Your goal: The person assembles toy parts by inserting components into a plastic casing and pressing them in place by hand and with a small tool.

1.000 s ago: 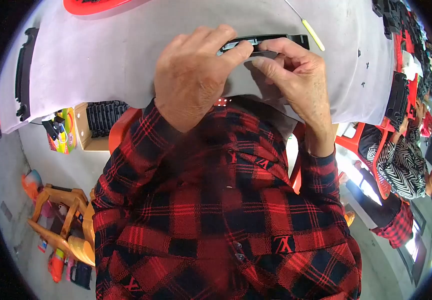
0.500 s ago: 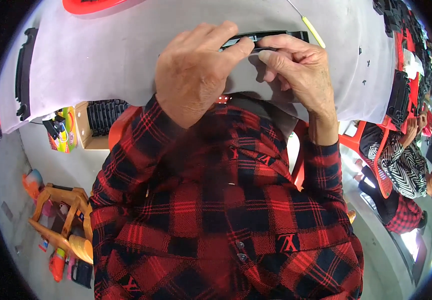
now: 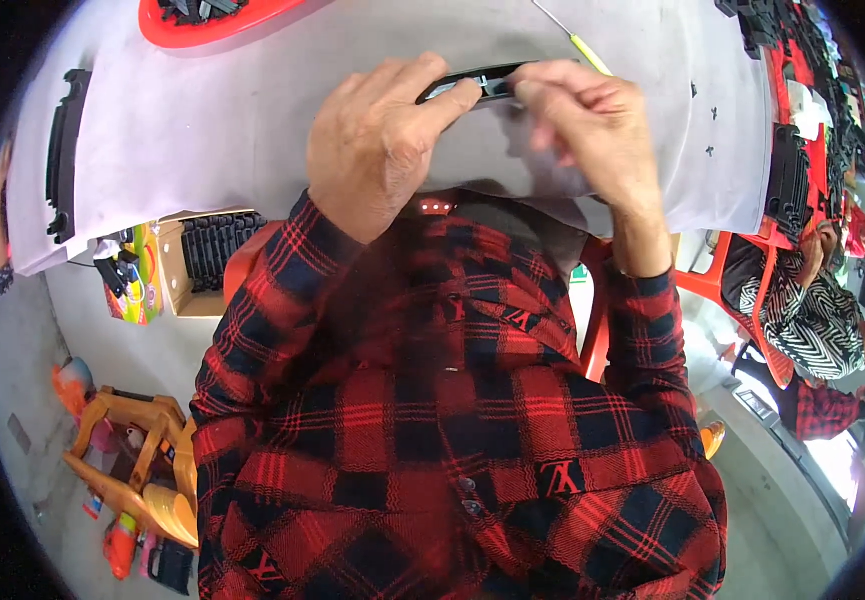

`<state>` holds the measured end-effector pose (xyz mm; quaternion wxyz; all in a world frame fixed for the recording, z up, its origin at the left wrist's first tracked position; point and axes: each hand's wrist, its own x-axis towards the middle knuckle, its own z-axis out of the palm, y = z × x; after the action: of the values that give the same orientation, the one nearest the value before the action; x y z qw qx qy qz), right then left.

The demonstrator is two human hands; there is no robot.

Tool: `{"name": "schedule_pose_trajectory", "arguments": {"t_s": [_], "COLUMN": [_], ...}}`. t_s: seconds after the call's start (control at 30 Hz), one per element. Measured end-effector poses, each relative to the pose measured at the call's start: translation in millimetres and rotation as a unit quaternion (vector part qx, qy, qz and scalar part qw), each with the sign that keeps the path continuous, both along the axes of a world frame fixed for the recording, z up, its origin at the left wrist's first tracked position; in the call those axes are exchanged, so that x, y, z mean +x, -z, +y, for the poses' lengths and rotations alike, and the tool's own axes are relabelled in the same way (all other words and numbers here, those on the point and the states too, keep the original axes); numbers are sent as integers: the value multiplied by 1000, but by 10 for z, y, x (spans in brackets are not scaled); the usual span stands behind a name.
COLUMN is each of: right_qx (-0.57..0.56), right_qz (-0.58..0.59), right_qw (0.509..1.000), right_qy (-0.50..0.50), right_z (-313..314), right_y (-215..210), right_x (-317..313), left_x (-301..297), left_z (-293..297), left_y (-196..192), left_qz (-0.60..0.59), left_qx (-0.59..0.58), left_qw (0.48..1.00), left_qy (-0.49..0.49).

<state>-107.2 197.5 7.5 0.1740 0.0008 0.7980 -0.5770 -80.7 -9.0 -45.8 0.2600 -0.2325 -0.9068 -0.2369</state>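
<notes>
Held a thin black strip (image 3: pixel 473 82) up near the top middle of the frame, over the grey worktop (image 3: pixel 203 130). Lay long ways from left to right, almost flat, a bit higher at the right end. Gripped at its left end by the left hand (image 3: pixel 383 140), thumb tip pressed on the near edge, fingers curled over the far side. Pinched near its right end by the right hand (image 3: pixel 593 130), fingertips closed on it. Both hands shut on the same strip, close together but not touching, with a short bare part of the strip showing between them. Sat right in between, so neither hand was nearer; each had an end. Could not tell what the small shiny bit on the strip was.

Lay just past the right hand, a thin yellow-handled tool (image 3: pixel 583 45), slanting up to the left. Sat at the top left, a red tray (image 3: pixel 203 25) with small black parts in it. Lay along the left edge of the worktop, a long black part (image 3: pixel 58 150). Stood lower at the left, a cardboard box (image 3: pixel 208 250) full of black parts. Filled the lower middle, red and black checked sleeves (image 3: pixel 273 300). Sat at the far right, another person in a striped top (image 3: pixel 813 320).
</notes>
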Motion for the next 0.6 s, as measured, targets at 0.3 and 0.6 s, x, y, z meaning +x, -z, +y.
{"name": "schedule_pose_trajectory", "arguments": {"t_s": [0.3, 0.6], "right_qx": [276, 354], "right_qz": [308, 248], "right_qw": [908, 891], "right_qy": [-72, -142], "right_z": [547, 585], "right_y": [191, 188], "right_x": [-684, -999], "left_x": [19, 25], "left_z": [41, 38], "left_y": [-31, -38], "left_qz": [-2, -35], "left_qx": [3, -8], "left_qw": [1000, 999], "left_qy": [-4, -4]}}
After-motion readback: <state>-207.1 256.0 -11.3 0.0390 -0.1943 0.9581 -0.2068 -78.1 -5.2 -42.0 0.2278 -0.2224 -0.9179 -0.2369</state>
